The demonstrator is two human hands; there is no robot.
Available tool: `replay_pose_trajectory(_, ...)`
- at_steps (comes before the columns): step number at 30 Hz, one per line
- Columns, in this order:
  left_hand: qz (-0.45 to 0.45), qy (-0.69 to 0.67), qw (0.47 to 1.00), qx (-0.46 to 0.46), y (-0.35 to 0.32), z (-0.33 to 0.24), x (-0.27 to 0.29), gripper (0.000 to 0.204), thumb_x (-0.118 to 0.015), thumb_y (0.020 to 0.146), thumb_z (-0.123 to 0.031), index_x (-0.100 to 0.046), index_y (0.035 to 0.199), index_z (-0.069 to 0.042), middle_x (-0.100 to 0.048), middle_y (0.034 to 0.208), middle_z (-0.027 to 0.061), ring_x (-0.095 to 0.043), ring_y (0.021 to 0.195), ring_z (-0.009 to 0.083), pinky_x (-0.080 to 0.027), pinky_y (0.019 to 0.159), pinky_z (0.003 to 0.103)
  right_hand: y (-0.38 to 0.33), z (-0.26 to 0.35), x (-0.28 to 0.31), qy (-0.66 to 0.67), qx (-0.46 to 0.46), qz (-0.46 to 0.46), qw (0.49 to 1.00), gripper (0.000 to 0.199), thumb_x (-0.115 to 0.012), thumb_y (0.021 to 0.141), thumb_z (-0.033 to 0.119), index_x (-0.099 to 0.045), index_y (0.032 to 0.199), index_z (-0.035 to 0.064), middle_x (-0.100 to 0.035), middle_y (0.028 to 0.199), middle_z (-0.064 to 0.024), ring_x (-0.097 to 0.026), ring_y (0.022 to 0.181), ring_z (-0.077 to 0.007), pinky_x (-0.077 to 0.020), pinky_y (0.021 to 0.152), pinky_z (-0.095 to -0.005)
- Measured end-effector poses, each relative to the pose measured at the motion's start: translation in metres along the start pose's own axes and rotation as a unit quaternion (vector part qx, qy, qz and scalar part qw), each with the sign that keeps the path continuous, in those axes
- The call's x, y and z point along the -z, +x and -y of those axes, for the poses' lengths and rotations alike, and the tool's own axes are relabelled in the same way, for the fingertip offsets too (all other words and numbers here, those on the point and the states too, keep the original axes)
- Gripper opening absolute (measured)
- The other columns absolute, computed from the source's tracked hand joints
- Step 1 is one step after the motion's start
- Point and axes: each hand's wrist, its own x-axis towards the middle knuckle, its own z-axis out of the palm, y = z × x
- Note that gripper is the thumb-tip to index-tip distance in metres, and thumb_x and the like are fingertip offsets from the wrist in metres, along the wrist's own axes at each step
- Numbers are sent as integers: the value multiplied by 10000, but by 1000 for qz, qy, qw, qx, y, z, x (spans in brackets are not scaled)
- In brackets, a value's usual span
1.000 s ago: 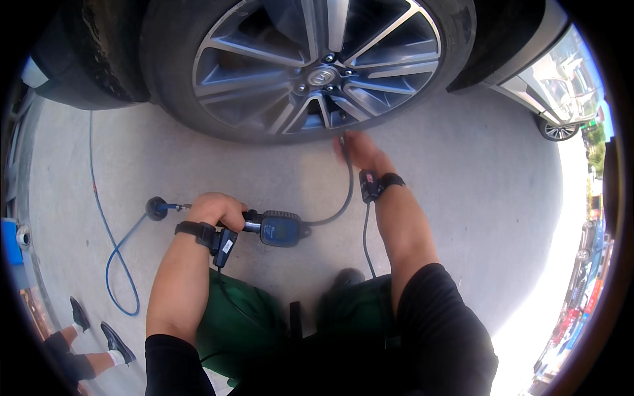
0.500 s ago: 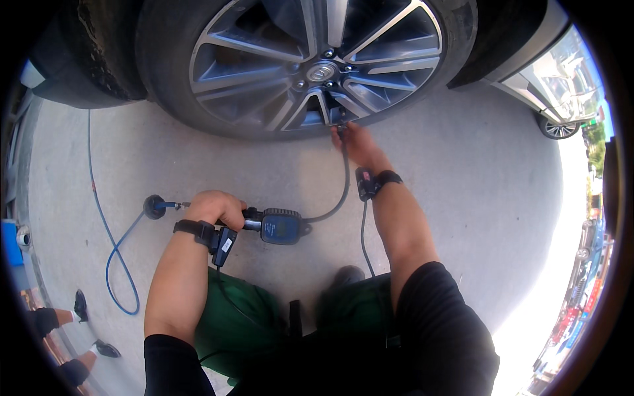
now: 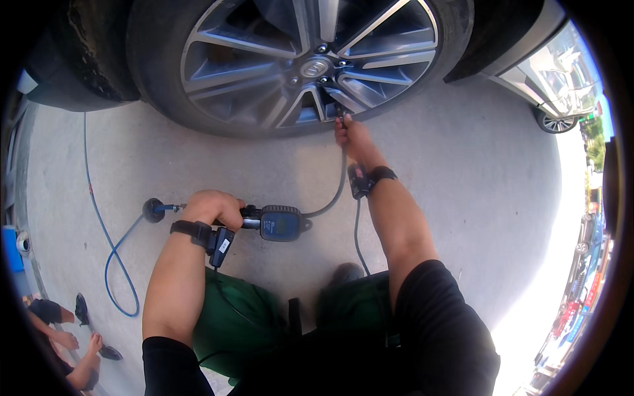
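Observation:
My left hand (image 3: pixel 214 207) is closed around the handle of a tire inflator (image 3: pixel 280 223), whose dark blue gauge body points to the right. From that gauge a grey hose (image 3: pixel 337 195) curves up to my right hand (image 3: pixel 355 140). There my fingers pinch the air chuck (image 3: pixel 341 119) at the hose's end, close to the lower rim of the wheel (image 3: pixel 316 67). The wheel has silver and dark spokes inside a black tire (image 3: pixel 158 79). Whether the chuck sits on the valve stem is too small to tell.
A blue air hose (image 3: pixel 125 277) runs from a round black piece (image 3: pixel 153 210) behind the inflator, loops on the concrete floor (image 3: pixel 475 198) and goes up toward the car. At lower left another person (image 3: pixel 66 340) is partly visible. Far right, another car's wheel (image 3: pixel 557 122) shows.
My right hand has shifted slightly up toward the wheel with the chuck, its fingers now more curled. My left hand keeps its hold. The other person's hands have come into view at lower left.

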Motion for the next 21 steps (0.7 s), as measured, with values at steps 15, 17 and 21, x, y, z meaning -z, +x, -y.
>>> replay_pose_trajectory(15, 44, -3, 999, 0, -7, -29, 8, 666, -656, 669, -186, -579, 1329, -158, -664, 1227, 127, -619, 1167, 305, -506, 945, 411, 7, 1, -16, 9, 4, -82, 997, 373, -380, 1077, 391, -545, 887, 115, -465, 683, 53, -361, 500, -51, -265, 424, -211)
replay_pose_trajectory(17, 33, -1, 999, -22, 7, -25, -3, 647, -641, 693, -192, -572, 1334, -135, -658, 1236, 139, -616, 1170, 309, -501, 955, 414, 7, 5, -12, -1, 12, -75, 997, 377, -371, 1075, 385, -542, 866, 122, -469, 686, 55, -354, 500, -47, -250, 423, -208)
replay_pose_trajectory(21, 16, -1, 996, -82, 35, -16, -23, 550, -636, 770, -254, -564, 1280, -59, -679, 1132, 180, -639, 1084, 352, -500, 913, 440, 1, 1, -27, -17, 18, -96, 995, 369, -365, 1069, 357, -539, 848, 119, -469, 676, 55, -344, 491, -42, -236, 420, -208)
